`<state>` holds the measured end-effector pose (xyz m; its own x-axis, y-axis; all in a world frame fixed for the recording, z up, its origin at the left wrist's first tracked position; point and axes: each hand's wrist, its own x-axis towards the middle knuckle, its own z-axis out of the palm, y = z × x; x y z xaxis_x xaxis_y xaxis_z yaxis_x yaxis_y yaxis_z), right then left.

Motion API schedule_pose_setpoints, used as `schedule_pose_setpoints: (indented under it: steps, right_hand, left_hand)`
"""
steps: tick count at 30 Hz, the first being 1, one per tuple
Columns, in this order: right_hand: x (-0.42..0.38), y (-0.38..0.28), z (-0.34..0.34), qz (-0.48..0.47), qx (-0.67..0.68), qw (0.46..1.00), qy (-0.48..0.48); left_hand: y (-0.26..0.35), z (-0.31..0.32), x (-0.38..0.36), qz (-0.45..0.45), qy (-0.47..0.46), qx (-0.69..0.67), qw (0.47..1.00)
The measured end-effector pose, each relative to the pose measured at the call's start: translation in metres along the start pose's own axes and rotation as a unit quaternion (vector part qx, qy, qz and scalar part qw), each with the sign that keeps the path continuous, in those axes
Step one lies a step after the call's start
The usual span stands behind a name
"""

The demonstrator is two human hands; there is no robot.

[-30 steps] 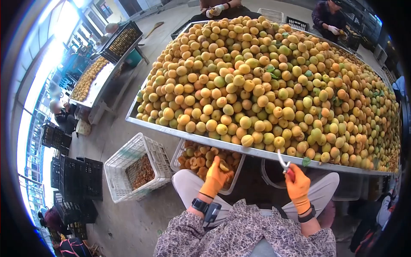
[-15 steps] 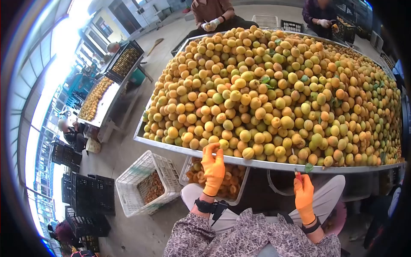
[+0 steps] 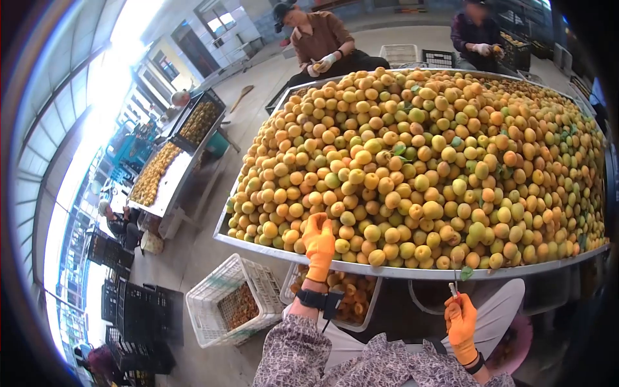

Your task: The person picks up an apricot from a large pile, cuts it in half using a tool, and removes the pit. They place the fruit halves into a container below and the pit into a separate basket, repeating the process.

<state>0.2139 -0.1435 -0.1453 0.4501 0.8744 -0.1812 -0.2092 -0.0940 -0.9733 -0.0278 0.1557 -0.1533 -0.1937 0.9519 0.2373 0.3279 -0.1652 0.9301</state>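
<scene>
The two gloved hands are well apart. The left hand, just below the middle of the frame, reaches over the rim of the table to the near edge of the heaped fruit. Its fingers are bent; whether they have closed on a fruit I can't tell from here. The right hand, lower right, is wrapped around a slim tool, its tip pointing up, just below a leaf at the rim.

I'd call this the picking step, with the tool waiting. The next move, to my eye, calls for a secure pinch on one fruit without setting its neighbours rolling, and a lift clear of the rim.

Below the left hand, a tub holds cut fruit; left of it, a white crate holds brown bits. Across the heap, one worker sits at upper middle, another at upper right.
</scene>
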Motion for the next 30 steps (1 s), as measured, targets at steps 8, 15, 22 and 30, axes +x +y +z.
schedule_pose_setpoints:
  steps: [8, 15, 22, 30]
  right_hand:
    - [-0.001, 0.000, 0.009, 0.034, -0.006, 0.999, -0.011]
    - [-0.003, 0.011, 0.009, 0.010, -0.017, 0.999, -0.044]
    - [-0.004, 0.005, 0.011, 0.045, -0.019, 0.999, -0.011]
    - [0.005, -0.003, 0.021, -0.028, 0.017, 0.999, -0.005]
  left_hand:
    - [0.007, 0.015, -0.057, 0.121, -0.162, 0.061, 0.978]
    - [-0.017, 0.010, 0.060, 0.128, 0.043, 0.125, 0.983]
    - [0.004, 0.021, 0.144, 0.043, -0.080, 0.423, 0.901]
    - [-0.004, 0.001, 0.146, -0.009, -0.070, 0.021, 0.997]
